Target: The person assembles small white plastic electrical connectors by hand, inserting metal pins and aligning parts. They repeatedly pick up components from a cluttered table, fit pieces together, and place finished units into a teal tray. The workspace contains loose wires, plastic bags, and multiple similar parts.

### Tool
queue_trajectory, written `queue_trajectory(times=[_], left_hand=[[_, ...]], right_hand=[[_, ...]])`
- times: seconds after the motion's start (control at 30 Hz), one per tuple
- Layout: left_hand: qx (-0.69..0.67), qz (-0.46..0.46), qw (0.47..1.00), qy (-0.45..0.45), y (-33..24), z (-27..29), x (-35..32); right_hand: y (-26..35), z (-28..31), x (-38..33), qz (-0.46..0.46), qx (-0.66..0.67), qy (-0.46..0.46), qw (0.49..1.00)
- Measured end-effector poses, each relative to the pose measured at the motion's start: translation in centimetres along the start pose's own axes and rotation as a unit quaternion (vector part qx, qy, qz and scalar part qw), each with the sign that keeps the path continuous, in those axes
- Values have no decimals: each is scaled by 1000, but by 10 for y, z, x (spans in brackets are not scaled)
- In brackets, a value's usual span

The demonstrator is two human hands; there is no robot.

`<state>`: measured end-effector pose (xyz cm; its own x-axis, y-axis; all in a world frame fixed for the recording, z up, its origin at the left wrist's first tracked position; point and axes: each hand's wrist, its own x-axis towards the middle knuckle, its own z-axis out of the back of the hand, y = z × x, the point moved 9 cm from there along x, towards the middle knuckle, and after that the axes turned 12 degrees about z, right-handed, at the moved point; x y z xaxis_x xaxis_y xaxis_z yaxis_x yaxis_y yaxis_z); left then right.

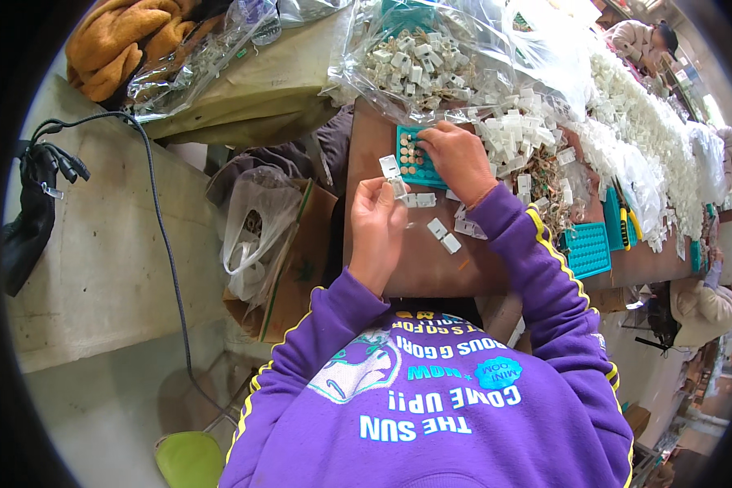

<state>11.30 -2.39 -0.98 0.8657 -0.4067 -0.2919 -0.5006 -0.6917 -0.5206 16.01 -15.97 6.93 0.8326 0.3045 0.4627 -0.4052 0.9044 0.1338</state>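
Observation:
My left hand (376,220) pinches a small white plastic case (389,167), hinged open in two halves, at the left side of a teal tray (433,177). Small round, coppery-beige discs (407,156) sit in rows in the tray's wells. Over the tray's far right part, my right hand (462,163) has its fingertips drawn together. Whatever they grip, if anything, is hidden. Just below the tray lies another opened white case (420,200). Nearer the table's edge is one more opened case (443,236), with further white pieces (468,224) beside my right wrist.
White cases are heaped (519,134) to the right, beside thin coloured wires (549,195). A clear bag (419,69) of similar parts stands behind. Further right are another teal tray (587,250) and a yellow-black hand tool (625,220). A cardboard box (289,268) stands left; other people work at right.

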Motion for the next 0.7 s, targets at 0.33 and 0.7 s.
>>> queue_trajectory(times=[0.33, 0.7], left_hand=[[-23, 31, 999, 5, 5, 1, 3], [-49, 37, 998, 24, 7, 5, 5]], right_hand=[[-8, 3, 12, -13, 43, -25, 999], [0, 0, 10, 33, 1, 0, 999]])
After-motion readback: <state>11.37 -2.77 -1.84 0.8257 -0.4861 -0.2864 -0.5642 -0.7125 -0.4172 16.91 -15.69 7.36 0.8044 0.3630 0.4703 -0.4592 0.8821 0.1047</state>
